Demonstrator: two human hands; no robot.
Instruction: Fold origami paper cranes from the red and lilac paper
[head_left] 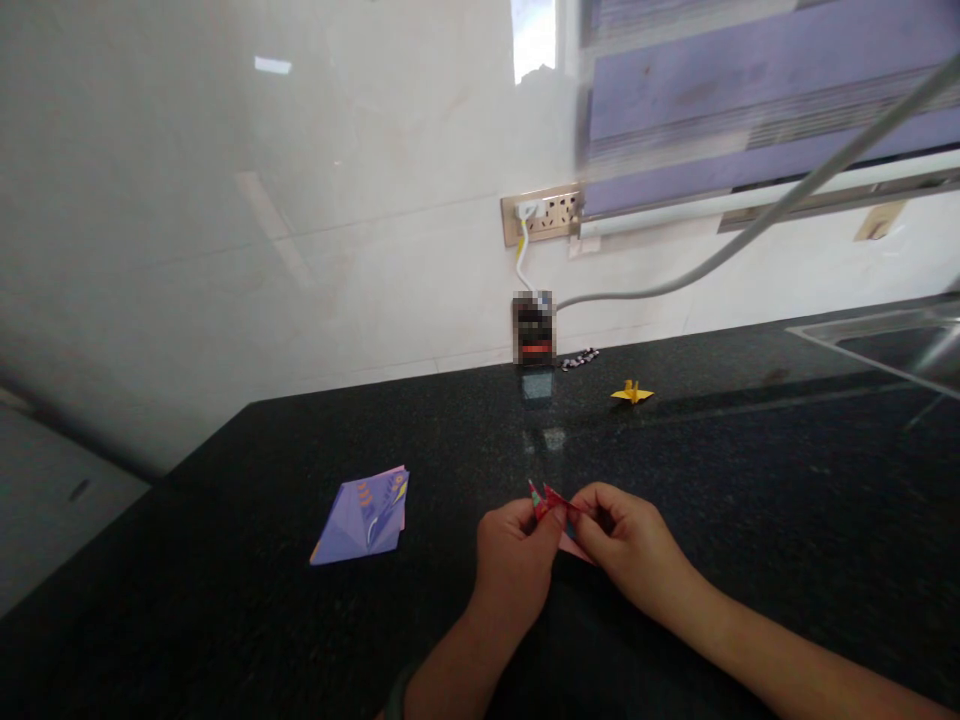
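A small piece of folded origami paper (553,497), red with some green and a pink underside, is pinched between both my hands above the dark counter. My left hand (517,550) grips its left side with thumb and fingers. On the other side, my right hand (626,540) pinches the right edge, its thumb near the left one. Fingers cover most of the paper, so its full shape is hidden. To the left lies a stack of purple patterned paper (364,515) with a pink edge showing beneath. Farther back sits a yellow origami crane (633,393).
Against the white wall stands a blurred-out dark device (535,330) with cables. A wall socket (544,212) holds a white plug. A grey hose or cable (750,235) sweeps to the upper right. A metal sink edge (840,348) lies at the right of the black counter (225,600).
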